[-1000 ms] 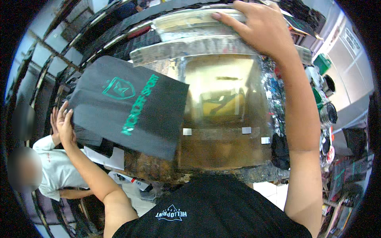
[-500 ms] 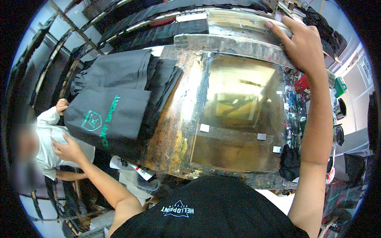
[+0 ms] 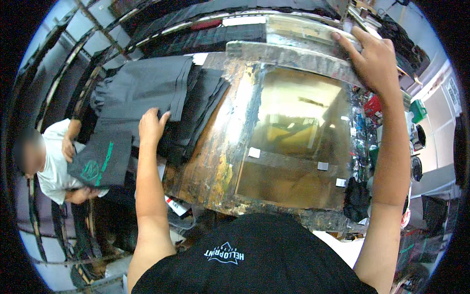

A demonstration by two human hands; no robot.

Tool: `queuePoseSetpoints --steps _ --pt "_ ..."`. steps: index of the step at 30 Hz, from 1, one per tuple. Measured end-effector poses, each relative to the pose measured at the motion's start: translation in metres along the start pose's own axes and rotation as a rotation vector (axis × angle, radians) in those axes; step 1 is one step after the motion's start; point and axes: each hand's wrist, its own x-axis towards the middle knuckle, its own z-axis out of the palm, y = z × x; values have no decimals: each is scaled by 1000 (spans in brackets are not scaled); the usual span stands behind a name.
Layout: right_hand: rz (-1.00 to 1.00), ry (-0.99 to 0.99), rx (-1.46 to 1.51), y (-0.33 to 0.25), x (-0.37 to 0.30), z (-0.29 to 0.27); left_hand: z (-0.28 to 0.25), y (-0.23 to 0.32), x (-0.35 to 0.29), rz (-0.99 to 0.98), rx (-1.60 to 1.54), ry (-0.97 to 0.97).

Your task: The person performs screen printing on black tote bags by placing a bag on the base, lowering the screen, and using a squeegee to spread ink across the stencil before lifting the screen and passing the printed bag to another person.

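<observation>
My left hand [image 3: 152,126] is over the near edge of a stack of dark grey cloth pieces [image 3: 147,81], thumb and fingers apart beside the top piece's corner. Whether it touches the cloth I cannot tell. At the far right my right hand [image 3: 376,58] is closed on the pale, ink-stained frame [image 3: 298,29] raised behind the table. Before me lies a shiny amber printing board [image 3: 293,191] with small white tabs stuck on it. At the left a co-worker in a white shirt holds a dark cloth piece with a green print [image 3: 105,157].
A worn grey bar [image 3: 289,53] crosses the table's far side. Racks with dark cloth [image 3: 205,36] stand behind and at the left. A crumpled black cloth [image 3: 357,200] lies by the board's right corner. A green container [image 3: 417,110] is at the right.
My left hand has moved right, from beside the co-worker to the stack. The printed cloth piece has left the stack and is in the co-worker's hands. My right hand stays on the frame.
</observation>
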Motion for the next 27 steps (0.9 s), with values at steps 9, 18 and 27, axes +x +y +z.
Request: queuePoseSetpoints --steps 9,18,27 --pt "47 -8 28 1 7 -2 -2 -7 8 44 173 3" --pt "78 -60 40 -2 8 -5 -29 -31 29 -298 -528 51" --pt "83 -74 46 -1 5 -8 -126 57 61 280 -150 57"
